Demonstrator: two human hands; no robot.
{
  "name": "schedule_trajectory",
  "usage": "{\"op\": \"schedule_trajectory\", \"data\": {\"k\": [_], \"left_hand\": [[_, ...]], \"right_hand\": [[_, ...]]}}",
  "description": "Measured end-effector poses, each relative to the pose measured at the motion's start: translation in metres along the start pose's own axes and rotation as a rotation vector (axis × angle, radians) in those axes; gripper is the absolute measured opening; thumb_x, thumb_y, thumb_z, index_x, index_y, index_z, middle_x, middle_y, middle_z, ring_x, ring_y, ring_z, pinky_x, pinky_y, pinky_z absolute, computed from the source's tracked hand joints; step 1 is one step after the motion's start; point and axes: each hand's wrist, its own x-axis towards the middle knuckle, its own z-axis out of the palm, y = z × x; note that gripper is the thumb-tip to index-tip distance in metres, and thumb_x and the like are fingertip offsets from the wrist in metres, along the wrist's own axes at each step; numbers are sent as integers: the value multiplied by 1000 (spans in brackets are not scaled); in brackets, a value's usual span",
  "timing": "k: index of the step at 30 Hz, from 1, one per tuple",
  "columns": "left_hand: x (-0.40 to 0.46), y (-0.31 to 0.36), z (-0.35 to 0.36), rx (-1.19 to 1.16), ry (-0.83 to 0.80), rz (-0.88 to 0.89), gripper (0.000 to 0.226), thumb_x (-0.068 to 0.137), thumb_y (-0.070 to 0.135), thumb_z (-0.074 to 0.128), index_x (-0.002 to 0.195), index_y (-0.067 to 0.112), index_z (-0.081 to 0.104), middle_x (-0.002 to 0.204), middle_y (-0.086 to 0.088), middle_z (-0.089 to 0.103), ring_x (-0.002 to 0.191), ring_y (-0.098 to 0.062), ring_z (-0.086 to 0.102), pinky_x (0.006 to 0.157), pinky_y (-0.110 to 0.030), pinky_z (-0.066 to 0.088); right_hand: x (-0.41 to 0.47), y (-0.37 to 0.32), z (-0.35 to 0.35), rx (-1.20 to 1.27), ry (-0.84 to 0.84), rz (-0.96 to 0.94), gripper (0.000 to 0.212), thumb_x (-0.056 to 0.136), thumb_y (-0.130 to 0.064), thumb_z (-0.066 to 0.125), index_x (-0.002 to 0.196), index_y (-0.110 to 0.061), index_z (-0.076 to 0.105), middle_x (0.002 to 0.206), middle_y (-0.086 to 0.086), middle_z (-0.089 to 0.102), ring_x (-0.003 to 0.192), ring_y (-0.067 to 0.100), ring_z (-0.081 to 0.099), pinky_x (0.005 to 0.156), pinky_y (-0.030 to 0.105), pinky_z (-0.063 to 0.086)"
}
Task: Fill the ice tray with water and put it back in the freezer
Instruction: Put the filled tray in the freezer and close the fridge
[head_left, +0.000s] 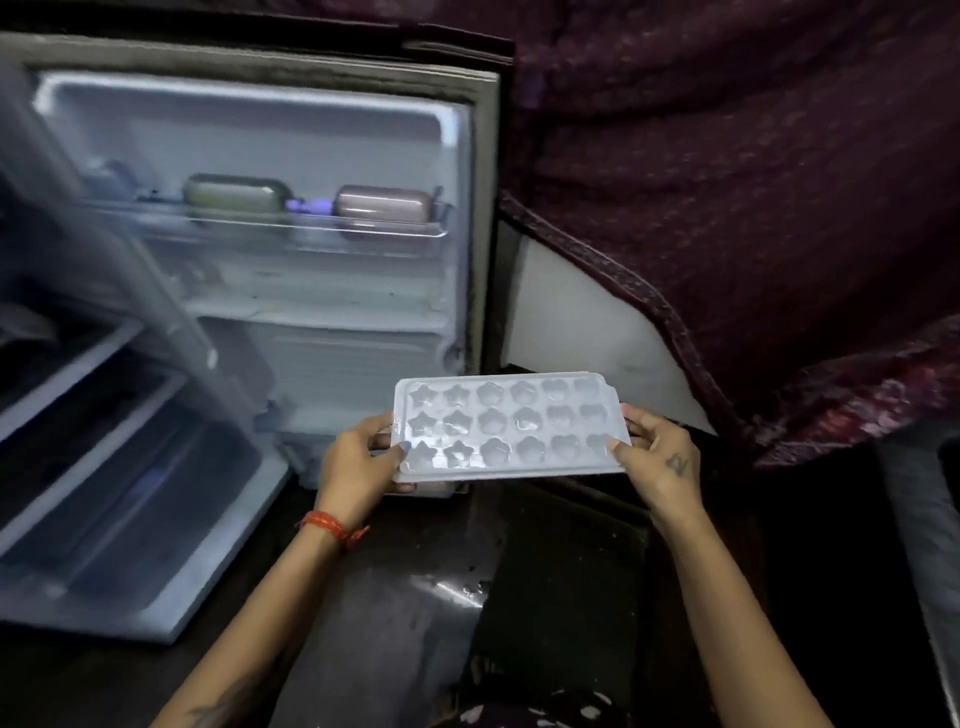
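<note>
Hands grip the ice tray (506, 426) by its two short ends: the left hand (358, 467) closes on the left end, thumb on the top rim and fingers curled beneath, and the right hand (657, 457) closes on the right end the same way. The tray's long axis runs left to right across the view, held roughly level with its open side up, in the air in front of the open refrigerator (249, 249) and below its door shelf. Its underside and the fingers beneath it are hidden, and whether the moulds hold water cannot be made out. It is a pale white plastic tray with three rows of six small moulds, star shapes toward the left and rounded flower shapes toward the right. A red thread bracelet (332, 527) circles the left wrist. On the shelf stand a green container (234, 195) and a pink container (382, 205), both blurred. The refrigerator interior at left is smeared and unclear. A maroon patterned cloth (753, 208) hangs at right.
</note>
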Motion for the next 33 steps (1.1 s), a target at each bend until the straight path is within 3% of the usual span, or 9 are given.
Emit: {"op": "schedule_trajectory", "data": {"k": [2, 7, 11, 13, 15, 18, 24, 28, 33], "left_hand": [[1, -6, -14, -6, 84, -21, 33, 86, 0, 61, 119, 5, 61, 91, -9, 69, 78, -26, 67, 66, -48, 59], [-1, -14, -40, -17, 281, -70, 31, 87, -1, 60, 118, 3, 61, 82, -1, 67, 60, -8, 63, 43, -17, 52], [-6, -24, -61, 8, 414, -86, 30, 87, 2, 61, 116, 10, 64, 74, 10, 63, 48, 8, 60, 40, -5, 41], [-8, -32, -75, 30, 465, -117, 31, 86, 5, 63, 116, 12, 64, 79, 7, 65, 51, 6, 63, 45, -8, 47], [-10, -39, -90, -9, 518, -155, 31, 86, 6, 63, 117, 11, 63, 87, 0, 68, 65, -11, 70, 62, -28, 59], [-15, -48, -112, -11, 586, -186, 31, 87, 8, 63, 118, 12, 63, 99, -9, 70, 89, -28, 68, 82, -49, 56], [-17, -62, -162, -53, 686, -226, 33, 87, 3, 61, 120, 7, 61, 100, -15, 70, 87, -32, 68, 79, -49, 57], [-13, -69, -201, -83, 739, -214, 32, 89, 2, 58, 120, 6, 60, 92, -8, 68, 74, -21, 67, 58, -33, 60], [-9, -68, -250, -115, 773, -199, 34, 90, 2, 58, 123, 4, 57, 97, -10, 68, 80, -27, 66, 73, -44, 58]], "right_hand": [[10, -10, 19, -6, -75, -48, 48, 77, -9, 70, 124, -15, 60, 99, 1, 69, 78, 3, 62, 73, 18, 46], [31, -35, 67, -3, -247, -133, 49, 78, -5, 68, 125, -13, 60, 108, 1, 69, 77, -4, 59, 75, 19, 46], [40, -51, 103, -4, -364, -198, 46, 77, -2, 66, 121, -15, 63, 106, 3, 71, 83, 10, 64, 80, 26, 51], [43, -59, 123, -11, -420, -233, 45, 76, -2, 66, 119, -14, 64, 105, 4, 71, 87, 15, 65, 85, 31, 52], [43, -68, 143, -11, -481, -251, 45, 76, -1, 67, 120, -12, 63, 106, 5, 70, 90, 15, 64, 88, 32, 52], [39, -81, 174, -11, -564, -285, 44, 77, 0, 67, 119, -11, 64, 105, 7, 71, 91, 15, 65, 90, 35, 52], [27, -108, 239, -17, -708, -334, 38, 76, 0, 65, 106, -22, 69, 87, -7, 70, 89, 19, 68, 87, 47, 54], [14, -129, 283, -25, -745, -361, 38, 75, -3, 65, 107, -22, 69, 91, -3, 72, 91, 21, 69, 87, 49, 53], [1, -159, 334, -34, -786, -370, 43, 75, -4, 65, 115, -19, 66, 95, -2, 73, 90, 17, 69, 88, 42, 54]]}}
